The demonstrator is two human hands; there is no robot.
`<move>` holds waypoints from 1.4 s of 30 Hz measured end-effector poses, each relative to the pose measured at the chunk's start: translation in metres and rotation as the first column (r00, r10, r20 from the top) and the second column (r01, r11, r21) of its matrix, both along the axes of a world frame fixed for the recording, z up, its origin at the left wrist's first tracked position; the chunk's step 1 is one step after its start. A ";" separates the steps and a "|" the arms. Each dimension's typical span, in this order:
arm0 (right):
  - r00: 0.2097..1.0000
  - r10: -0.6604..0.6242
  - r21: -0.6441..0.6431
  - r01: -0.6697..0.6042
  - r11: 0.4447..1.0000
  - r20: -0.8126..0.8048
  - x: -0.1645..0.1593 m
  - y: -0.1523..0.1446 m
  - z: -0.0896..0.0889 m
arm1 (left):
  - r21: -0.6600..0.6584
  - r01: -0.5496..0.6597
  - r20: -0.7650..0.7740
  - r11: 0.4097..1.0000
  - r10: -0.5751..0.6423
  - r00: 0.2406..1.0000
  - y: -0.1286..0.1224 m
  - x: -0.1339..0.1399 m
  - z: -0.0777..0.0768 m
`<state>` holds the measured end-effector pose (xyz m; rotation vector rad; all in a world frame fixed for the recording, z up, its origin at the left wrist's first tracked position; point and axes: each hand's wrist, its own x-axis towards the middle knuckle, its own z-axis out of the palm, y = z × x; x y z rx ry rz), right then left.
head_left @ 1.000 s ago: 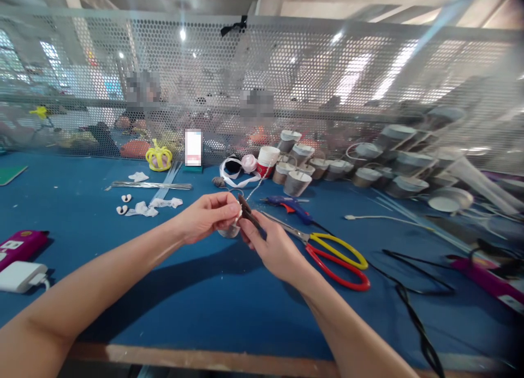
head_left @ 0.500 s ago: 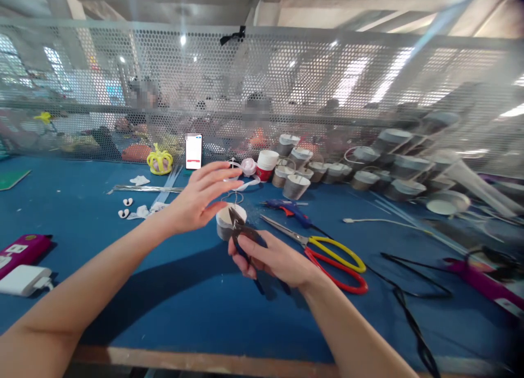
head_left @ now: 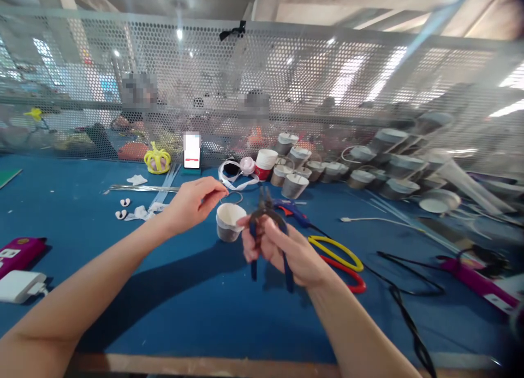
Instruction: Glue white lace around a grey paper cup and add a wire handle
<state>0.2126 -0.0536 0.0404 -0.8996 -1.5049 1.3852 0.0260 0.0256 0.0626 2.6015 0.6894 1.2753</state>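
My right hand (head_left: 282,241) grips dark-handled pliers (head_left: 268,214), whose jaws point away from me, just right of a small grey bucket (head_left: 228,233). The bucket stands upright on the blue table, its pale inside visible. My left hand (head_left: 192,203) is closed in a pinch above and left of the bucket. A thin wire loop (head_left: 234,199) shows behind the rim, right by those fingertips. Whether the pinch holds this wire or something else, I cannot tell. Scissors (head_left: 339,252) with yellow and red handles lie partly hidden behind my right hand.
A blue glue gun (head_left: 298,215) lies beyond the pliers. Several small grey buckets (head_left: 295,187) are piled at the back right, beside stacked paper cups (head_left: 265,162). A phone (head_left: 192,150) stands upright at the back. A perforated screen (head_left: 286,67) borders the table; cables run at right.
My right hand has drawn the pliers from over the bucket to its right. My left hand has lowered slightly, its spread fingers closing into a pinch.
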 end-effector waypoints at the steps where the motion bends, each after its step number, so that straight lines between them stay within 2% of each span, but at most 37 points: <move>1: 0.980 -0.171 0.100 0.161 0.982 0.103 0.000 0.002 0.000 | -0.107 0.012 -0.018 0.994 -0.014 1.000 -0.004 0.002 0.002; 2: 0.928 -0.313 0.204 0.273 0.940 0.200 0.001 0.003 0.000 | -0.195 0.024 -0.036 0.980 -0.031 0.999 -0.008 0.003 0.004; 3: 0.867 -0.412 0.298 0.330 0.896 0.280 0.001 0.004 0.000 | -0.254 0.032 -0.052 0.967 -0.046 0.998 -0.012 0.004 0.005; 5: 0.773 -0.499 0.414 0.337 0.846 0.391 0.001 0.006 0.000 | -0.279 0.033 -0.085 0.960 -0.059 0.995 -0.018 0.007 0.007; 11: 0.643 -0.573 0.502 0.319 0.804 0.508 -0.002 0.005 0.001 | -0.052 -0.010 -0.176 0.999 0.001 0.984 -0.018 0.008 0.002; 15: 0.629 -0.588 0.518 0.322 0.792 0.508 -0.003 0.006 -0.001 | 0.042 -0.021 -0.242 0.999 0.030 0.970 -0.016 0.009 -0.002; 19: 0.624 -0.585 0.517 0.317 0.795 0.518 -0.005 0.006 -0.003 | 0.047 -0.020 -0.290 0.999 0.032 0.956 -0.017 0.010 -0.004; 23: 0.590 -0.627 0.551 0.336 0.764 0.509 -0.005 0.006 -0.004 | 0.040 -0.050 -0.250 0.998 0.059 0.967 -0.015 0.009 -0.004; 28: 0.538 -0.673 0.589 0.353 0.727 0.508 -0.002 0.010 -0.007 | 0.098 -0.079 -0.202 0.992 0.097 0.974 -0.013 0.008 -0.003; 35: 0.554 -0.652 0.569 0.346 0.746 0.517 -0.002 0.011 -0.008 | 0.174 -0.066 -0.252 0.983 0.109 0.962 -0.016 0.008 -0.006; 42: 0.541 -0.650 0.554 0.356 0.752 0.534 -0.003 0.011 -0.009 | 0.230 -0.144 -0.248 0.962 0.201 0.948 -0.015 0.009 -0.009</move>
